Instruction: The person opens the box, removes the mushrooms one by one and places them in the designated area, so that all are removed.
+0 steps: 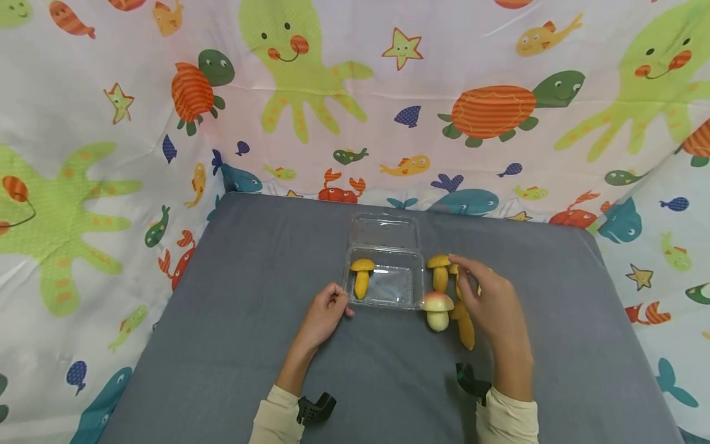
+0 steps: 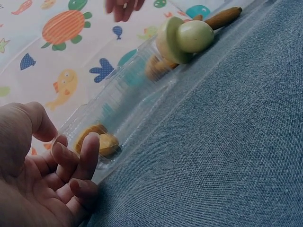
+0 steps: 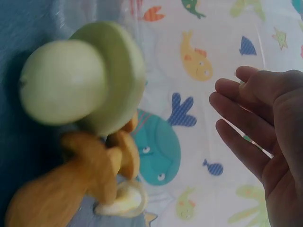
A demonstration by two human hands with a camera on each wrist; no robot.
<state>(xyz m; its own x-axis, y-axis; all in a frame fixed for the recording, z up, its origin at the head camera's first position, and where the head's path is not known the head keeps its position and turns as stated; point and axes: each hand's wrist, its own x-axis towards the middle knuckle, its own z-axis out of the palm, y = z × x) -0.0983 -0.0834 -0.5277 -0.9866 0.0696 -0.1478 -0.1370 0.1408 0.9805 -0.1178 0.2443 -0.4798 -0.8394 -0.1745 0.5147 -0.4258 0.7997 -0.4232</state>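
A clear plastic box lies with its lid folded back. Inside, at the left, rests one yellow toy mushroom. My left hand pinches the box's front left corner between thumb and finger; the left wrist view shows the rim there. Right of the box stands a pale green toy mushroom with a reddish cap, among several yellow mushrooms. My right hand hovers over this group, its fingers loosely extended and holding nothing. It partly hides some mushrooms in the head view.
A grey cloth covers the table. Behind and at both sides hangs a white curtain printed with sea animals. Each wrist carries a black camera mount.
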